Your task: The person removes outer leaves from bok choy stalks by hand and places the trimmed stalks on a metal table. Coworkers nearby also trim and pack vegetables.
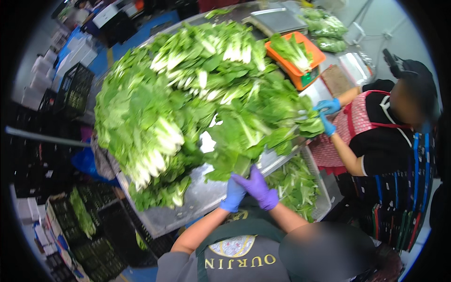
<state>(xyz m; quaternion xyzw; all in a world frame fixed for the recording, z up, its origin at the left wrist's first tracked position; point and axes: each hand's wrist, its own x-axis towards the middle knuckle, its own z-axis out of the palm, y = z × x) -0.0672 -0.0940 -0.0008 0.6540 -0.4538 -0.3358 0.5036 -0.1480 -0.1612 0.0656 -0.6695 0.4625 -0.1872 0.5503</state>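
In front of my body, my left hand [233, 194] in a blue glove and my right hand [261, 190] in a purple glove come together at the table's near edge. Both grip a bunch of leafy greens [234, 153], its broad leaves spreading away from me. My fingers partly hide the held end. Close by lies a metal tabletop [206, 188] with a large heap of greens [137, 102], many with their pale stems towards me. Below and right of my hands, a pale crate [322, 192] holds loose leaves and stems.
To the right, a co-worker [366, 123] in a pink apron holds greens [312, 123] with blue-gloved hands. An orange scale [301, 83] carries greens in its tray. Bagged greens [329, 28] lie behind it. Black crates [74, 90] stand left; more crates [95, 257] sit at lower left.
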